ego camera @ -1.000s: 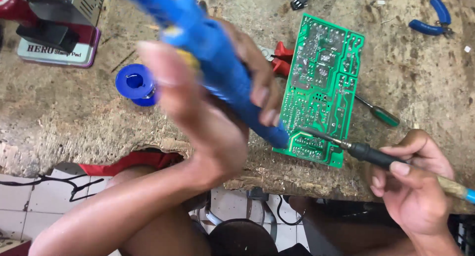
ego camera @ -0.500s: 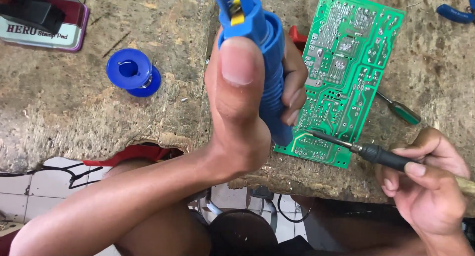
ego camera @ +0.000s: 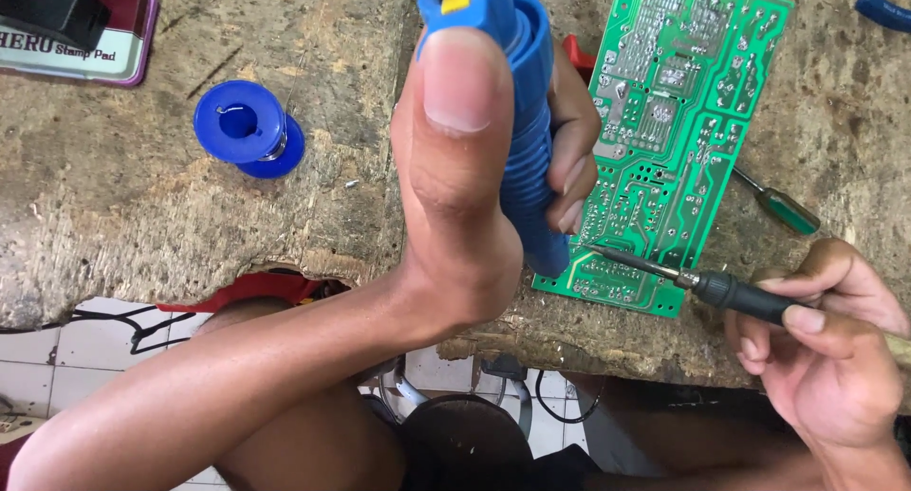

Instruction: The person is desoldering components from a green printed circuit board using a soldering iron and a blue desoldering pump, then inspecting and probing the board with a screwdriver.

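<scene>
— Where is the green circuit board (ego camera: 678, 130)?

— Flat on the rough, worn surface (ego camera: 142, 225), near its edge. The left hand (ego camera: 474, 197) is clenched around a ribbed blue plastic pump tool (ego camera: 522, 140), nozzle on the board. The right hand (ego camera: 826, 349) grips a soldering iron (ego camera: 721, 287), tip touching the board.

— Nearby?

— A blue solder spool (ego camera: 249, 129) to the left.
</scene>
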